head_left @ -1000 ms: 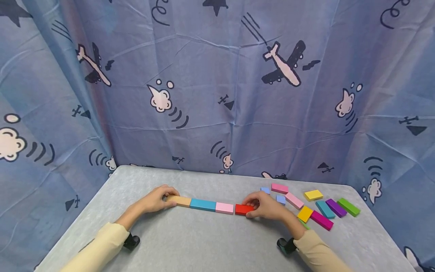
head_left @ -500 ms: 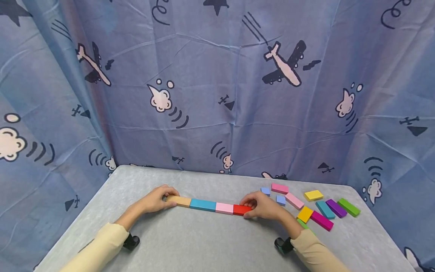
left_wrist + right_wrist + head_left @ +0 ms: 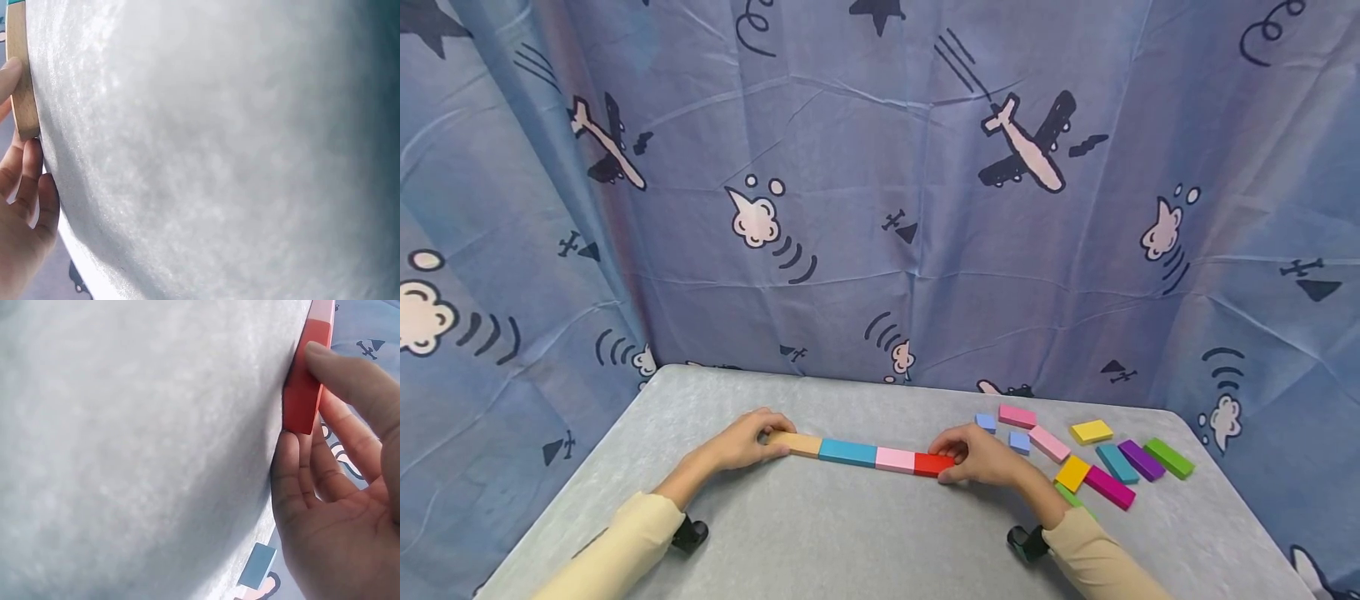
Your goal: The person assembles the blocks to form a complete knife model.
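Four aligned oblong blocks (image 3: 859,453), mottled tabletop (image 3: 850,537)

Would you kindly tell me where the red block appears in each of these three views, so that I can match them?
Head: the red block is low, right of centre, held in the right hand.
Left wrist: not in this picture.
Right wrist: upper right, held by the same hand.
Shared landmark: the grey table shows in all three.

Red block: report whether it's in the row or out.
In: the head view shows the red block meeting the pink block beside it with no visible gap; the right hand holds it.
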A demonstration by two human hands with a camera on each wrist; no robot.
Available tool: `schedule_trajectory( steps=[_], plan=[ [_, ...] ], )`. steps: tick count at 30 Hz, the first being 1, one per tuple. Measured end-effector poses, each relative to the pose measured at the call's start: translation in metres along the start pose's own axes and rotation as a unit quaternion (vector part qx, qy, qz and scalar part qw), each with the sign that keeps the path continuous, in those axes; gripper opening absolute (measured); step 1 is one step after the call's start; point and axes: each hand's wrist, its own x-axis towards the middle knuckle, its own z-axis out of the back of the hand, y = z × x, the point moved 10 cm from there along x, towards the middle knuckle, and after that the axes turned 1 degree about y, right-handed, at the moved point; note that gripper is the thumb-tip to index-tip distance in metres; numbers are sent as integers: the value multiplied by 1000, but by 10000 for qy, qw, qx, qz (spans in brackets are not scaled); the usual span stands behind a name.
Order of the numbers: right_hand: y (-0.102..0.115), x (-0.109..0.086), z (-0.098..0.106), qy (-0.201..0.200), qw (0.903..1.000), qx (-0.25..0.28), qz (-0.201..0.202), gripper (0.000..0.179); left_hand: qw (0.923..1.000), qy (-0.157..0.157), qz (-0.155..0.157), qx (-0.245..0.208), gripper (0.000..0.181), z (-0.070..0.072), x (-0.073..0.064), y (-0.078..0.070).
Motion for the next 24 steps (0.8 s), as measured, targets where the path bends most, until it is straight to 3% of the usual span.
schedule_trajectory(
  steps=[5,9,17,24],
  plan=[
    [1,-6,6,-34,9996,240,148,35,10000,19,8,-13,20,0,0,0],
    [-2,-19,18,-178,9992,353,42,37,10000,26,7,-3,21,1,-1,0],
    [-11,-58,54,-500,9974,501,141,33,9999,70,121,-4,21,-2,0,5],
    [-30,-88,82,-694,9970,267,-198,32,9999,76,93,35,21,-2,1,7]
  ],
)
